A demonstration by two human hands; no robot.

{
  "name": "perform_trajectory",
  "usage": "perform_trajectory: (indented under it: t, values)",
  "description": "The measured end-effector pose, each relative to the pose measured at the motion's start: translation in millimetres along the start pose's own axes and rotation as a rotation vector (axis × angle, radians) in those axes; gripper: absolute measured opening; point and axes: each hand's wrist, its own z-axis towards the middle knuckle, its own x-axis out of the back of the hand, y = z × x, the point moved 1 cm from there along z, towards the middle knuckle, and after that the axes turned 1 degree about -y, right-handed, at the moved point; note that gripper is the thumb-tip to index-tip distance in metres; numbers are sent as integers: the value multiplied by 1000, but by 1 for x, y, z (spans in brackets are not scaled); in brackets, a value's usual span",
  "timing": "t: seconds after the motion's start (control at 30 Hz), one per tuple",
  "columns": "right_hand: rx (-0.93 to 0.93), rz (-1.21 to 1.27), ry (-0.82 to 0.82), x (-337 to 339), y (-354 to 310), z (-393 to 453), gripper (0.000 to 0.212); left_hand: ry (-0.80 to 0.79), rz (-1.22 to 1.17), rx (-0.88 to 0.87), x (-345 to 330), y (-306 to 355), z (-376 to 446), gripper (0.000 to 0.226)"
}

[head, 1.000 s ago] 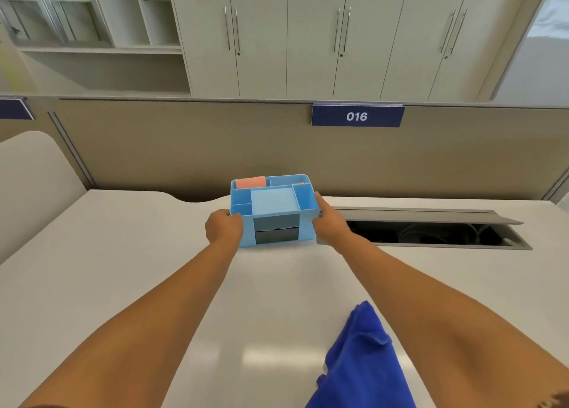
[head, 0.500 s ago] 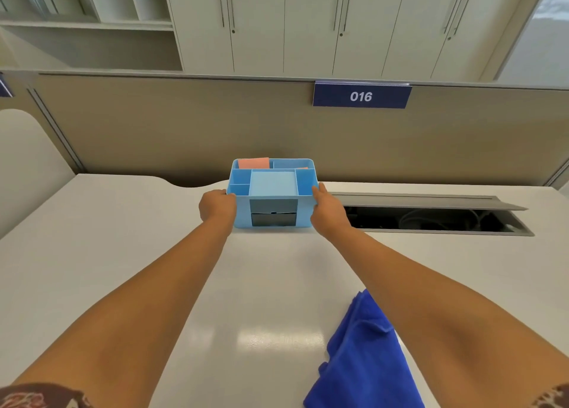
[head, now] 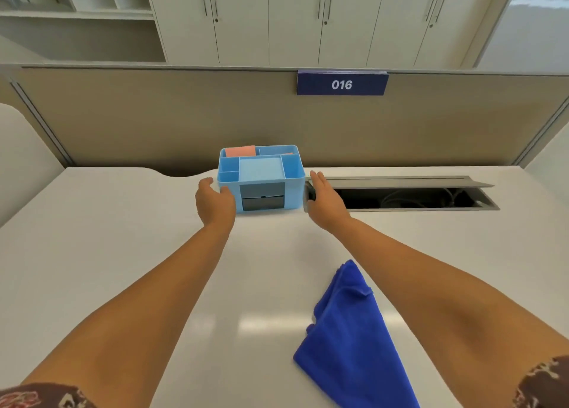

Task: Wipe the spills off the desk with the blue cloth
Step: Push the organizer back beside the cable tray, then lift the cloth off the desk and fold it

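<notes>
Two bare arms reach out from the bottom of the view. The left hand (head: 215,203) and the right hand (head: 323,199) wear no gloves, rings or watches. Each arm has a short sleeve at the very bottom edge. The left sleeve (head: 40,397) is dark brown with red and pale shapes. The right sleeve (head: 546,383) is dark brown with pale shapes too.

Both hands let go of the light blue organizer (head: 261,178): left hand (head: 214,203) and right hand (head: 324,201) opened and pulled slightly off its sides, organizer set down by the partition
</notes>
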Motion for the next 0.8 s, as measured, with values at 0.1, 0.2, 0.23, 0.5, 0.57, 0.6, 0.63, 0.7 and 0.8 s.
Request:
perform_trajectory:
  t: [0.1,0.2,0.23,0.5,0.57,0.6,0.63,0.7,0.8]
  values:
    - [-95,89,74,4,15,-34,67,-51,31,-90,-1,-12,-46,33]
    - [-138,70,41,7,25,-77,57,-352,171,-84,-7,-27,-94,30]
    - [-137,61,14,8,27,-94,54,-479,242,-93,-9,-31,-110,31]
    - [-154,61,-70,22,49,-236,54,-901,737,-258,16,-56,-209,55]
    - [-162,39,-87,16,48,-257,57,-917,809,-249,19,-60,-225,51]
    - [-154,26,-97,13,45,-267,59,-901,824,-240,20,-61,-233,48]
    - [-142,17,-113,11,42,-275,62,-877,831,-217,22,-60,-238,46]
    - [-134,11,-166,5,36,-285,73,-836,836,-150,25,-57,-243,45]
    - [-161,-21,-234,1,31,-293,92,-805,695,-41,31,-50,-242,55]
